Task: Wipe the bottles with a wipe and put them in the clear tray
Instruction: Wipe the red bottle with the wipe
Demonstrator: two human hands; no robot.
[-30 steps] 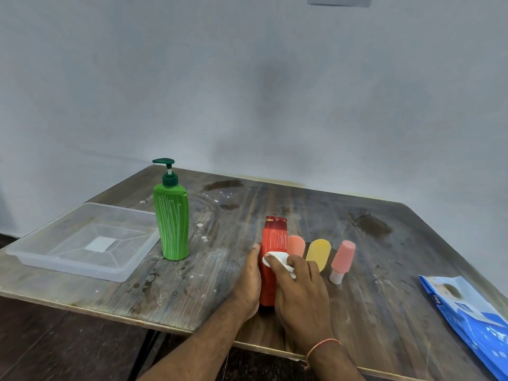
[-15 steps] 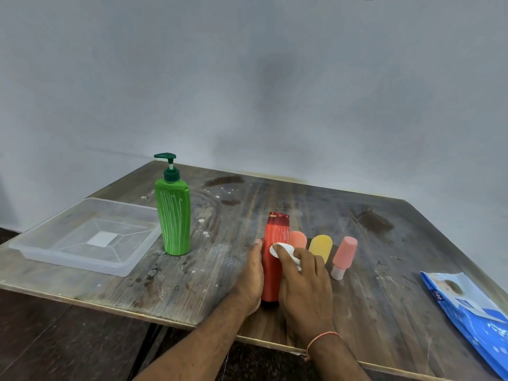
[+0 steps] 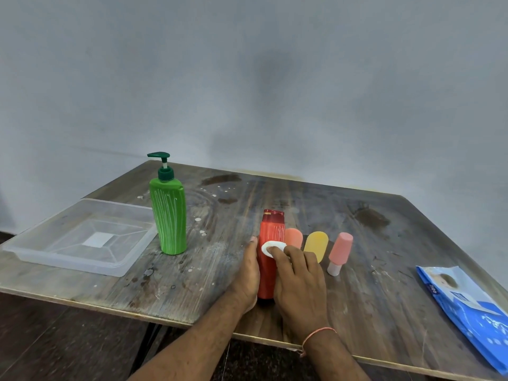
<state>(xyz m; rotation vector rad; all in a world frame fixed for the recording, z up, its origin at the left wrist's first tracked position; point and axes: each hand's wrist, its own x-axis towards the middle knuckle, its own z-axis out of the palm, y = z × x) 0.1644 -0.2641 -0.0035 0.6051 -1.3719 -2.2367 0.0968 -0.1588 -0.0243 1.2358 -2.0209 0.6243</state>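
A red bottle (image 3: 270,232) stands upright near the table's front edge. My left hand (image 3: 248,273) holds its left side, fingers wrapped round the back. My right hand (image 3: 299,281) presses a small white wipe (image 3: 270,247) against the bottle's front, fingers curled over the wipe. Just right of the bottle stand an orange bottle (image 3: 294,237), a yellow bottle (image 3: 316,244) and a pink bottle with a white base (image 3: 340,251). A tall green pump bottle (image 3: 168,213) stands at the left, next to the clear tray (image 3: 68,259), which holds no bottle.
A blue pack of wipes (image 3: 467,306) lies at the table's right front corner. The wooden table (image 3: 371,229) is stained and backs onto a grey wall. Dark floor shows below the front edge.
The wipe and my right hand's fingers have shifted slightly on the red bottle's front. The camera has tilted up a little. The bottles stay in place.
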